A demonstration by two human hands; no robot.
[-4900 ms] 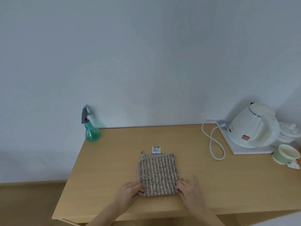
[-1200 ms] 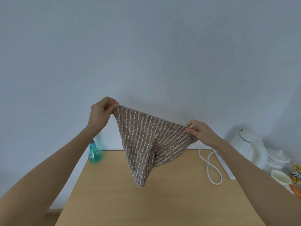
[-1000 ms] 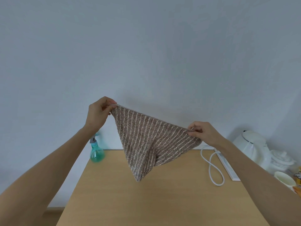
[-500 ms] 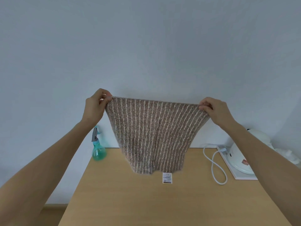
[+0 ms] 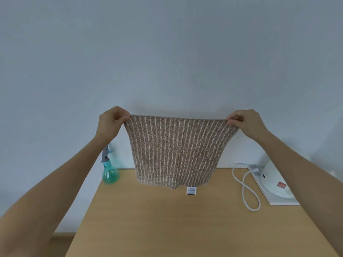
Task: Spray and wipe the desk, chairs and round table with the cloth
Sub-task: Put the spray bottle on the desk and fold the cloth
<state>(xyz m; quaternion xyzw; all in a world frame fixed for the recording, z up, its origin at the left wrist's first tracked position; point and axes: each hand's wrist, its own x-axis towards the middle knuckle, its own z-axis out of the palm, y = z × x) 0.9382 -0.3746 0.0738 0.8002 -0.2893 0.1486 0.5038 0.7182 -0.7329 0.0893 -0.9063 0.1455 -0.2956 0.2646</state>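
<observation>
The tabletop (image 5: 185,225) lies nearest, bare wood under both forearms. Above it the cloth (image 5: 178,151) hangs flat and unfolded in the air, its top edge level and stretched side to side; the left hand (image 5: 111,123) pinches one upper corner, the right hand (image 5: 245,123) the other, fingers curled on the hem. A white tag (image 5: 191,190) dangles from the lower edge, its print too small to read. The spray bottle (image 5: 109,171) stands at the far left corner, below and nearer the left hand, so that hand would probably fetch it. At far right a white kettle (image 5: 276,180) bears a red sticker, perhaps a warning label, unreadable.
</observation>
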